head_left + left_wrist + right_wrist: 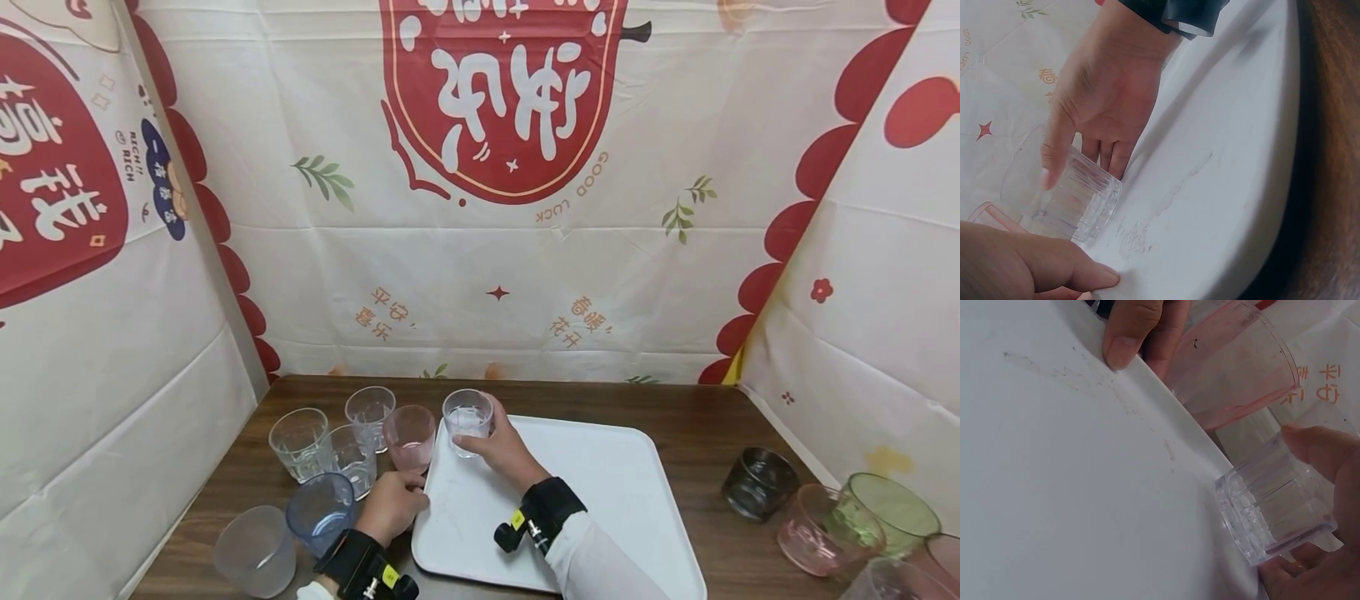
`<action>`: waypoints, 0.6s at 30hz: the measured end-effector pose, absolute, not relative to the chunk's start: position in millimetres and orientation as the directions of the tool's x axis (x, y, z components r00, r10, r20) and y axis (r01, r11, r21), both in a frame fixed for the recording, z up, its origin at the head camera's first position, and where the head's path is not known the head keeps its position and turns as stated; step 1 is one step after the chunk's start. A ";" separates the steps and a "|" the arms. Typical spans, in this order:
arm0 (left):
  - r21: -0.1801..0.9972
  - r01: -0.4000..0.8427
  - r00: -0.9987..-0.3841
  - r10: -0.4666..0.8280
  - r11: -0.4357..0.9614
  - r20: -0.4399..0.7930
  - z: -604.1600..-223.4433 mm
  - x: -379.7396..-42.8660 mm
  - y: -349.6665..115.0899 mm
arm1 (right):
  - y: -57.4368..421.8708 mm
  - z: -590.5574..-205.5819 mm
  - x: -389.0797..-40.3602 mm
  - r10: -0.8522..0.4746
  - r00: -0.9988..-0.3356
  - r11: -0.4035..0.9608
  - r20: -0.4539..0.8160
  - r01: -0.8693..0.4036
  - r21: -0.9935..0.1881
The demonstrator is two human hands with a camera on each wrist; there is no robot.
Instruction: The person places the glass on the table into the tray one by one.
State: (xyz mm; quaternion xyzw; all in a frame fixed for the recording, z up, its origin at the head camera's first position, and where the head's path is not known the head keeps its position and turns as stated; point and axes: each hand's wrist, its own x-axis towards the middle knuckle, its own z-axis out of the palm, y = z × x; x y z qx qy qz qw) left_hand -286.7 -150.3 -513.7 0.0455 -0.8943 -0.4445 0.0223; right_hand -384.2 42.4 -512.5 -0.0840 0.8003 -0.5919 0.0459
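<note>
My right hand [506, 446] grips a clear plastic cup [1275, 497] with ribbed sides, thumb on one side and fingers on the other. The cup stands at the far left corner of a white tray [592, 500], its base touching or just above the surface. My left hand [393, 504] pinches the tray's left edge, thumb on top of the rim and fingers at the outer side. Just beyond that hand, a pink cup [410, 437] stands beside the tray. Faint smudges mark the tray near my left thumb [1100, 275].
Left of the tray stand clear cups [300, 442], a blue cup [321, 510] and a frosted cup [257, 550]. At the right are a dark cup [759, 483], a pink cup [821, 529] and a green cup [892, 512]. Printed cloth [480, 267] walls the table's back and sides.
</note>
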 end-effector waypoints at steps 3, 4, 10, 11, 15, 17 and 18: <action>0.794 -0.060 -0.995 -0.103 0.605 0.004 -513.6 -286.5 -150.0 | 43.6 -512.4 -382.9 -0.181 -0.983 0.316 0.005 -0.063 -0.947; 0.793 -0.059 -0.995 -0.103 0.606 0.005 -513.3 -286.5 -149.8 | 44.1 -512.1 -382.0 -0.176 -0.984 0.327 -0.005 -0.053 -0.944; 0.785 -0.052 -0.994 -0.104 0.618 0.017 -513.0 -285.7 -149.2 | 52.4 -509.5 -378.6 -0.184 -0.982 0.342 -0.034 -0.031 -0.939; 0.785 -0.054 -0.994 -0.107 0.617 0.016 -513.4 -285.6 -149.2 | 55.1 -509.3 -378.4 -0.190 -0.981 0.343 -0.037 -0.031 -0.939; 0.784 -0.051 -0.994 -0.109 0.618 0.022 -513.7 -284.4 -149.4 | 70.0 -507.3 -375.5 -0.192 -0.979 0.347 -0.070 -0.001 -0.938; 0.784 -0.043 -0.994 -0.103 0.619 0.027 -514.0 -284.3 -149.5 | 78.9 -505.7 -372.6 -0.187 -0.979 0.354 -0.081 0.010 -0.935; 0.784 -0.040 -0.994 -0.102 0.620 0.030 -514.1 -284.1 -149.5 | 83.4 -504.1 -370.5 -0.185 -0.979 0.355 -0.090 0.019 -0.935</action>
